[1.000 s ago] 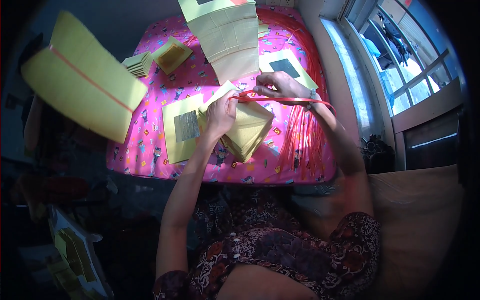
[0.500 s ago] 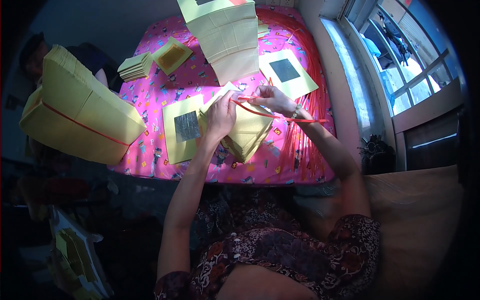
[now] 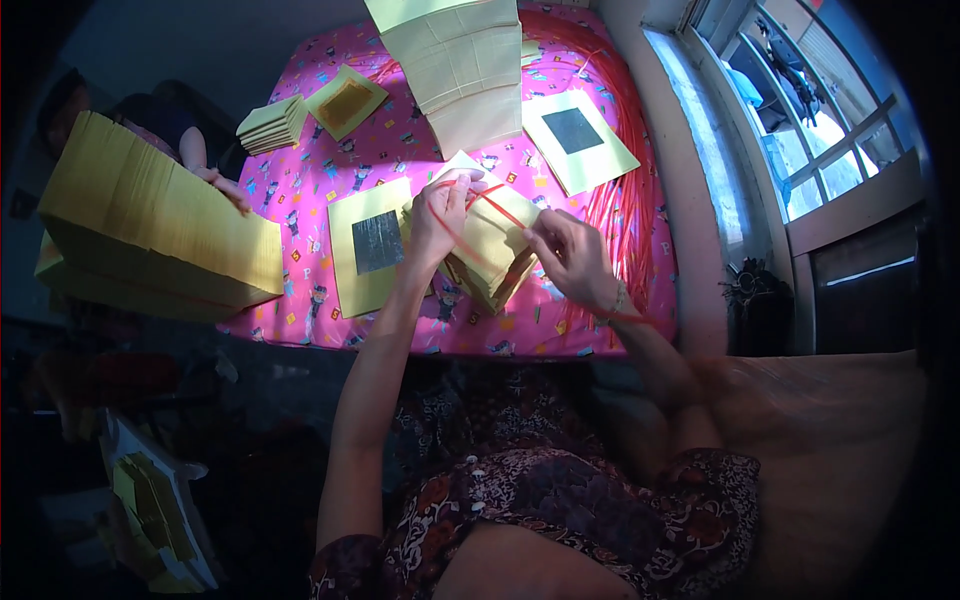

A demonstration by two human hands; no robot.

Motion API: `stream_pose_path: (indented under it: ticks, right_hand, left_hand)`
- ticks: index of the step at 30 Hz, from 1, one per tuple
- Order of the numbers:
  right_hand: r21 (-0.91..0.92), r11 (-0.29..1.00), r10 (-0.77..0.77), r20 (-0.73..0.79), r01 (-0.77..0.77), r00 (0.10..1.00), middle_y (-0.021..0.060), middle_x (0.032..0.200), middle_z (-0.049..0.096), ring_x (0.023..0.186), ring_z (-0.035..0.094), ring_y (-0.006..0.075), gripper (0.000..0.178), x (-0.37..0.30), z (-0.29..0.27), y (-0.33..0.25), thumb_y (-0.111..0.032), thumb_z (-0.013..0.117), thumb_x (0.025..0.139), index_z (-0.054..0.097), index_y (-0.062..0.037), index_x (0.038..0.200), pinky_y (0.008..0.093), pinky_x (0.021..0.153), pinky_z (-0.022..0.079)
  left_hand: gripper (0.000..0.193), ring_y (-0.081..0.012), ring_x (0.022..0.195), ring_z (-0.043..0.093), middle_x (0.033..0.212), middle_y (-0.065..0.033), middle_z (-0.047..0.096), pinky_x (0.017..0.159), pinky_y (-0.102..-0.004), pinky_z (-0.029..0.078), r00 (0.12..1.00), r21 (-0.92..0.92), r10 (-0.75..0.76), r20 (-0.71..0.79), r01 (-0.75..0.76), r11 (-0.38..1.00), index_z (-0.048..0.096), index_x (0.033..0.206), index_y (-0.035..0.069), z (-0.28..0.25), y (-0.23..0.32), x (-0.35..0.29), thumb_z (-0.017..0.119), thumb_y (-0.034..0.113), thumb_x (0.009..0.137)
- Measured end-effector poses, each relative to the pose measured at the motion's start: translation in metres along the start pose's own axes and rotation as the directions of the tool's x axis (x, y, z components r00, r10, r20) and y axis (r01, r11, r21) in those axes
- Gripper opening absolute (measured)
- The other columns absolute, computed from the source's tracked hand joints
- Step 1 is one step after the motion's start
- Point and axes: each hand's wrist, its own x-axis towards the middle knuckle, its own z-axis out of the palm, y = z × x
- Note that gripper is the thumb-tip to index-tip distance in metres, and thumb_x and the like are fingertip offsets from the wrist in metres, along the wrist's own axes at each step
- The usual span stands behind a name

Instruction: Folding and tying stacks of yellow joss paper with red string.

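Note:
A bundle of yellow paper sheets (image 3: 492, 250) lies at the near middle of the table. My left hand (image 3: 438, 222) is closed at the bundle's far left corner, its thumb and fingers pinching a red plastic strap (image 3: 507, 213). The strap runs across the bundle's top to my right hand (image 3: 575, 258), whose fingertips pinch it at the right edge. A loose, blurred length of strap curves down from my left hand. Beside the bundle on its left lies a yellow sheet with a dark square (image 3: 377, 242).
Tall yellow paper stacks stand at the left (image 3: 150, 215) and far middle (image 3: 465, 90). A co-worker's hand (image 3: 228, 188) rests behind the left stack. Many red straps (image 3: 632, 120) hang along the right of the pink patterned table cover (image 3: 350, 335). Another sheet (image 3: 585, 150) lies near them.
My right hand has moved right and nearer me, away from my left hand, drawing the strap out. The left stack has turned, and a co-worker's hand now shows behind it.

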Motion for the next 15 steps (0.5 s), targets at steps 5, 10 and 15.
stream_pose_path:
  ticks: [5, 10, 15]
  right_hand:
    - [0.179, 0.953, 0.257, -0.059, -0.243, 0.964, 0.0126, 0.065, 0.051, 0.053, 0.051, 0.0182, 0.019, -0.035, 0.03, 0.014, -0.017, 0.061, 0.09, 0.056, -0.0003, 0.082, 0.0331, 0.051, 0.041]
    - [0.582, 0.762, 0.342, 0.011, -0.284, 0.94, -0.0008, 0.068, 0.053, 0.062, 0.048, 0.0057, 0.02, -0.052, 0.052, 0.036, -0.016, 0.057, 0.095, 0.057, -0.0014, 0.083, 0.0266, 0.057, 0.041]
    - [0.676, 0.621, 0.404, 0.157, -0.396, 0.901, -0.0038, 0.083, 0.056, 0.08, 0.048, 0.0032, 0.021, -0.063, 0.049, 0.038, -0.018, 0.052, 0.099, 0.057, -0.0028, 0.084, 0.0199, 0.075, 0.04]
  left_hand:
    - [0.033, -0.0138, 0.072, 0.066, 0.087, -0.0133, 0.07, 0.065, -0.0245, 0.053, 0.995, -0.184, -0.038, -0.092, 0.02, 0.983, 0.061, 0.114, -0.001, -0.003, 0.003, 0.001, 0.04, 0.02, 0.102]
    - [0.033, -0.0107, 0.063, 0.06, 0.081, -0.0083, 0.064, 0.061, -0.0236, 0.052, 0.978, -0.199, -0.161, -0.133, 0.133, 0.971, 0.062, 0.114, -0.001, 0.001, 0.002, 0.003, 0.04, 0.021, 0.102]
    - [0.034, -0.0102, 0.064, 0.059, 0.081, -0.0076, 0.063, 0.061, -0.0227, 0.052, 0.97, -0.213, -0.186, -0.156, 0.151, 0.965, 0.063, 0.113, -0.001, 0.004, -0.002, 0.004, 0.041, 0.022, 0.102]
